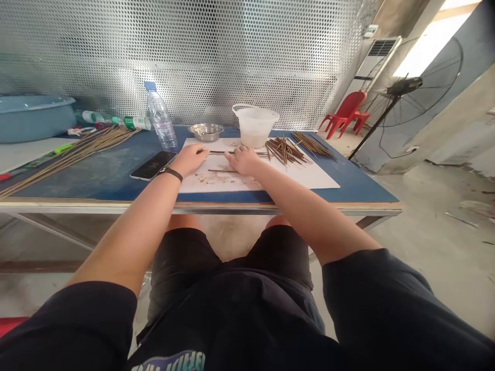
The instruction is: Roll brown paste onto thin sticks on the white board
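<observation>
My left hand (189,158) and my right hand (243,159) lie close together on a white paper sheet (309,178), which covers part of a blue-topped table. A thin dark stick (232,152) runs between them, with the fingers of both hands curled over it. A shorter stick (222,170) lies just below, near brown residue on the paper. To the right of my right hand is a loose heap of pointed brown sticks (284,152). Beyond it lies a tidier bundle of sticks (311,145). A dark band circles my left wrist.
A steel bowl (206,132) and a white plastic jug (255,126) stand behind the paper. A smartphone (153,165), water bottle (160,117) and long sticks (73,154) lie to the left. Behind the table rises a perforated metal screen (193,51).
</observation>
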A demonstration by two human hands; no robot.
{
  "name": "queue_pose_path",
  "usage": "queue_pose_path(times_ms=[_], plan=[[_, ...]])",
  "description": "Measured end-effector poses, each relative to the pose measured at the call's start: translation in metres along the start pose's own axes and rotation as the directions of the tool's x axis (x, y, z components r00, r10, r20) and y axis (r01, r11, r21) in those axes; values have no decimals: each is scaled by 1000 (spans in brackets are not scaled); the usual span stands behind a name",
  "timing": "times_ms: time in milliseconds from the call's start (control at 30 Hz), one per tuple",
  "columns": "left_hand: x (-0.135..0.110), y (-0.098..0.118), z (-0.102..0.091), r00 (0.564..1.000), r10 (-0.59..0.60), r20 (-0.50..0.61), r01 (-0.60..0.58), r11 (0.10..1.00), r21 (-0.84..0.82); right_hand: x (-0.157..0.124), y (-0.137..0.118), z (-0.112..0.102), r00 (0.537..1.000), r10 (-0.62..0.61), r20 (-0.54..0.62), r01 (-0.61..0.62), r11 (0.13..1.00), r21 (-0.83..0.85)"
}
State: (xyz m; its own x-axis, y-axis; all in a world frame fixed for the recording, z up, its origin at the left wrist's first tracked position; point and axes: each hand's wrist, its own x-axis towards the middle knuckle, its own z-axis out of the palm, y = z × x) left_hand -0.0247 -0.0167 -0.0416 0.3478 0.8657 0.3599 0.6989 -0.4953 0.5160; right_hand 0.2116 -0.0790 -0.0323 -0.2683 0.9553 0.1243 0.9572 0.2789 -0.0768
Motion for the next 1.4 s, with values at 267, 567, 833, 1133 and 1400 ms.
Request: queue_pose_path(times_ms=[267, 567, 833, 1133, 1400], plan=[[4, -2, 3, 997, -53, -48, 52, 998, -27, -31, -16, 3, 949, 216, 228, -226, 974, 18], [0, 9, 0, 999, -37, -9, 37, 999, -9, -10, -10, 3, 939, 238, 248, -242, 970, -17], [-4, 15, -3, 997, -77, 30, 78, 997, -28, 0, -2, 3, 945, 220, 241, -223, 975, -16], [-4, 13, 0, 998, -57, 17, 58, 998, -38, -46, -15, 7, 956, 162, 244, -172, 985, 20], [-1, 6, 1, 998, -59, 24, 60, 998, -22, 3, 5, -5, 947, 205, 247, -223, 974, 48]])
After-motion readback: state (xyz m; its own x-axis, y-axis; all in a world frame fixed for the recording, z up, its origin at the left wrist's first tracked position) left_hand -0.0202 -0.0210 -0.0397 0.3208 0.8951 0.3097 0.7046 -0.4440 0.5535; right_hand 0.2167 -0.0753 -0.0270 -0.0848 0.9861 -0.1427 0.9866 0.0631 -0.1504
